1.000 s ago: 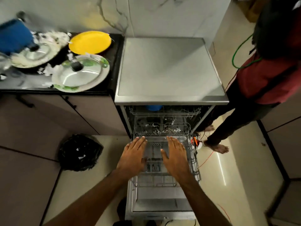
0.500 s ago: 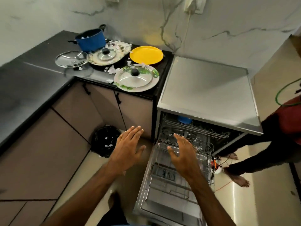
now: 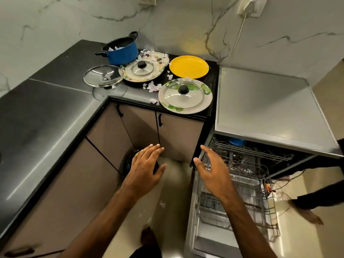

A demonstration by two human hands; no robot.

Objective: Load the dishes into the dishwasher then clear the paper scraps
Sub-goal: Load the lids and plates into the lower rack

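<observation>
Both hands empty, fingers spread: left hand (image 3: 147, 165), right hand (image 3: 211, 171). Nearest dish, lidded leaf-print plate (image 3: 186, 110), lay ahead on table (image 3: 55, 112), roughly between them.

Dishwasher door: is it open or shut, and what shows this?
Open. The dishwasher door lies flat, and the lower rack sits pulled out over it.

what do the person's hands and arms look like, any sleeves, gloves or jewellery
The left hand and right hand are bare: no gloves, rings or bands show. The left forearm and right forearm are bare too, with no watch at the wrists and no sleeve in view down to the frame edge.
</observation>
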